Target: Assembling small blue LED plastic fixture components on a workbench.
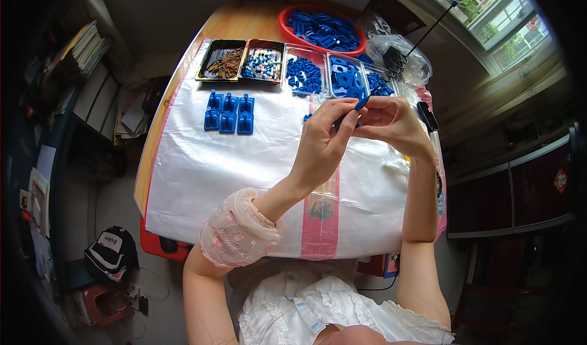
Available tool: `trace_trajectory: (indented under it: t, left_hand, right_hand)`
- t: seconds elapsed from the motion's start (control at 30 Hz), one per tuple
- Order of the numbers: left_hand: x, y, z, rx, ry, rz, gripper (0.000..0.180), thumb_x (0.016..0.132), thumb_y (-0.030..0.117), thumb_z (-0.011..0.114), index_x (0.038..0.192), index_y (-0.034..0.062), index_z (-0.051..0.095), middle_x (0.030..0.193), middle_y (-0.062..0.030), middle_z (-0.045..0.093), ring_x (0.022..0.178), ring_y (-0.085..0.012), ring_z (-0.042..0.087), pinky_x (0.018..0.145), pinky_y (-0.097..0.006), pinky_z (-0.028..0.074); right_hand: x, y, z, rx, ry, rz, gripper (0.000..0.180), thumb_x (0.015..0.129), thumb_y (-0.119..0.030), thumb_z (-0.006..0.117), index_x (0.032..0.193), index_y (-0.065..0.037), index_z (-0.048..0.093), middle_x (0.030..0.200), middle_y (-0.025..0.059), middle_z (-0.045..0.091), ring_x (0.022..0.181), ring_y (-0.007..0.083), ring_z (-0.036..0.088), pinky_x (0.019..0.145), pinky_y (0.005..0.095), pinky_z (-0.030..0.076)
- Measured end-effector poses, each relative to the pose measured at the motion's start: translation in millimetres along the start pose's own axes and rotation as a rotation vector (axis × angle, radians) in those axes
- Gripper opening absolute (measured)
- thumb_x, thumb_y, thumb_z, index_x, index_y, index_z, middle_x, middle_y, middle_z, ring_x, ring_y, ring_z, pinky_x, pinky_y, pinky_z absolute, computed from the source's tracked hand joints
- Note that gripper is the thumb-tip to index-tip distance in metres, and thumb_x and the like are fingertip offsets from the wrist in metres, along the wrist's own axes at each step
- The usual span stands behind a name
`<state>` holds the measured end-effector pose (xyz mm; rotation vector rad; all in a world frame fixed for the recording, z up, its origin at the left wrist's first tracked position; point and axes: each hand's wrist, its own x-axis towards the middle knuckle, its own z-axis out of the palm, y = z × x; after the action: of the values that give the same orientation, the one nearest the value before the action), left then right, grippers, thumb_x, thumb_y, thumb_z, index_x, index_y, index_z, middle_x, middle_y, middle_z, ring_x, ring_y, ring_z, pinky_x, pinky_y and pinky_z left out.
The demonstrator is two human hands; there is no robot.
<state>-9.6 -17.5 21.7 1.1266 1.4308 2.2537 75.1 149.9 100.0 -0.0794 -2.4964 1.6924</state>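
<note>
My left hand [321, 134] and my right hand [394, 125] meet above the far right part of the covered table. Between their fingertips is a small blue plastic part [362, 103], mostly covered by the fingers. Both hands are closed, pinching at it from either side. Another small blue piece [307, 117] lies on the sheet just left of my left hand. Further left, several blue assembled pieces [227, 122], flat plates with upright hook-like posts, sit close together in two rows. Behind my hands stands a clear tray of flat blue plates [347, 79].
Along the far side are trays of brass-coloured screws [225, 63], small shiny metal pieces [263, 63] and small blue parts [304, 74]. A red basin [283, 24] heaped with blue parts stands behind them. White sheeting [244, 180] covers the tabletop. A black-and-white bag [112, 253] rests on the floor.
</note>
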Motion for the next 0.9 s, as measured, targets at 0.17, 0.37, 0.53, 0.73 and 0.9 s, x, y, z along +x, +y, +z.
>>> trace_trajectory:
  t: [0.17, 0.37, 0.53, 0.73, 0.9]
  left_hand:
    - [-3.8, -1.7, 2.8, 0.023, -0.024, -0.025, 0.025, 0.110, 0.018, 0.061, 0.120, -0.0004, 0.074, 0.120, -0.0104, 0.069, 0.095, -0.0137, 0.067, 0.075, -0.027, 0.054]
    - [-7.1, -5.6, 7.8, 0.087, -0.047, 0.029, 0.026, 0.111, 0.021, 0.059, 0.122, 0.0026, 0.074, 0.120, -0.0052, 0.068, 0.086, -0.0070, 0.063, 0.071, -0.023, 0.051]
    - [-8.4, -3.7, 5.8, 0.250, -0.074, 0.070, 0.022, 0.109, 0.016, 0.062, 0.119, 0.0008, 0.073, 0.111, -0.0079, 0.069, 0.086, -0.0121, 0.066, 0.073, -0.026, 0.053]
    - [-9.5, -10.5, 3.4, 0.339, -0.055, 0.145, 0.017, 0.107, 0.011, 0.064, 0.116, -0.0001, 0.073, 0.107, -0.0089, 0.069, 0.086, -0.0152, 0.067, 0.074, -0.028, 0.054]
    - [-10.4, -9.8, 3.2, 0.381, -0.064, 0.171, 0.016, 0.105, 0.009, 0.064, 0.116, -0.0007, 0.073, 0.108, -0.0097, 0.068, 0.088, -0.0170, 0.068, 0.075, -0.029, 0.054]
  right_hand:
    - [-9.1, 6.2, -3.2, 0.010, -0.019, 0.022, 0.039, 0.085, -0.001, 0.089, 0.119, 0.006, 0.072, 0.104, 0.0103, 0.078, 0.097, 0.0144, 0.076, 0.087, 0.0294, 0.063]
    - [-27.6, 0.9, -24.4, -0.141, 0.111, -0.038, 0.034, 0.086, -0.004, 0.088, 0.117, 0.003, 0.074, 0.107, 0.0084, 0.077, 0.094, 0.0138, 0.076, 0.087, 0.0273, 0.062]
    - [-31.8, -0.7, -26.8, -0.121, 0.176, -0.133, 0.030, 0.087, -0.003, 0.086, 0.116, 0.003, 0.076, 0.106, 0.0089, 0.078, 0.094, 0.0123, 0.075, 0.088, 0.0270, 0.062]
    - [-28.8, 0.5, -16.6, -0.059, 0.184, -0.150, 0.026, 0.087, 0.001, 0.086, 0.111, 0.003, 0.078, 0.106, 0.0094, 0.079, 0.095, 0.0133, 0.076, 0.087, 0.0274, 0.062]
    - [-27.7, 5.1, -16.1, -0.082, 0.173, -0.151, 0.024, 0.086, 0.000, 0.086, 0.109, 0.002, 0.079, 0.105, 0.0096, 0.078, 0.094, 0.0134, 0.075, 0.084, 0.0267, 0.062]
